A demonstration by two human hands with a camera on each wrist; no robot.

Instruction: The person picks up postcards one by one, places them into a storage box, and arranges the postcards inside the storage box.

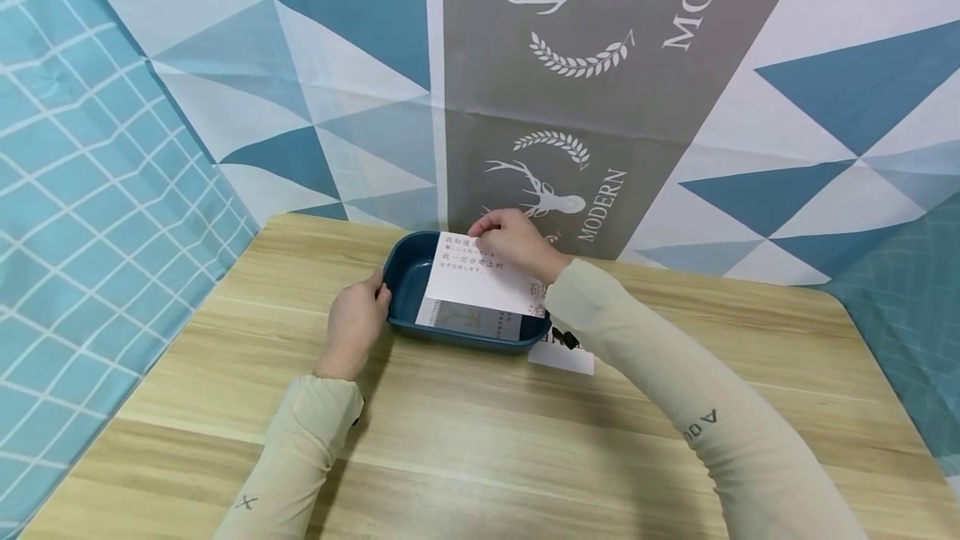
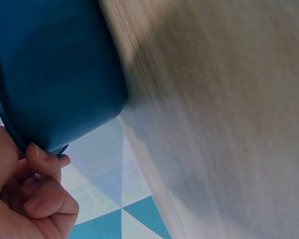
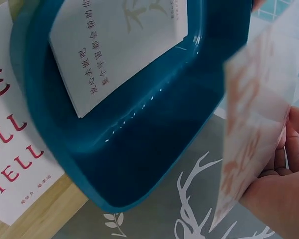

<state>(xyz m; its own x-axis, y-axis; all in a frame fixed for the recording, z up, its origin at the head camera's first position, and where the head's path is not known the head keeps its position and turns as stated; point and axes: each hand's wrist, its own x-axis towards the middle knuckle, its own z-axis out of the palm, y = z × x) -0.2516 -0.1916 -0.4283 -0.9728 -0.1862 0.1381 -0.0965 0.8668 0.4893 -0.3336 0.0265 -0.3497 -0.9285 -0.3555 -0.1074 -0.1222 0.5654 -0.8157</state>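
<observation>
A dark blue plastic basin (image 1: 407, 277) with rounded corners sits near the table's back edge. My left hand (image 1: 352, 325) grips its left end, thumb and curled fingers at the rim in the left wrist view. Above the basin, my right hand (image 1: 519, 247) pinches a white printed card (image 1: 463, 280) by its far edge. The right wrist view has this card tilted on edge, lettering showing faintly. Inside the basin lie white cards (image 3: 124, 50) with printed characters, partly covered by the held card in the head view.
Another white card (image 3: 17, 149) with red lettering lies on the wooden table (image 1: 450, 440) beside the basin's near right corner, partly hidden by the right sleeve in the head view. Behind the table hangs a patterned cloth (image 1: 360, 65) with deer motifs; blue checked cloth (image 1: 90, 190) hangs at left.
</observation>
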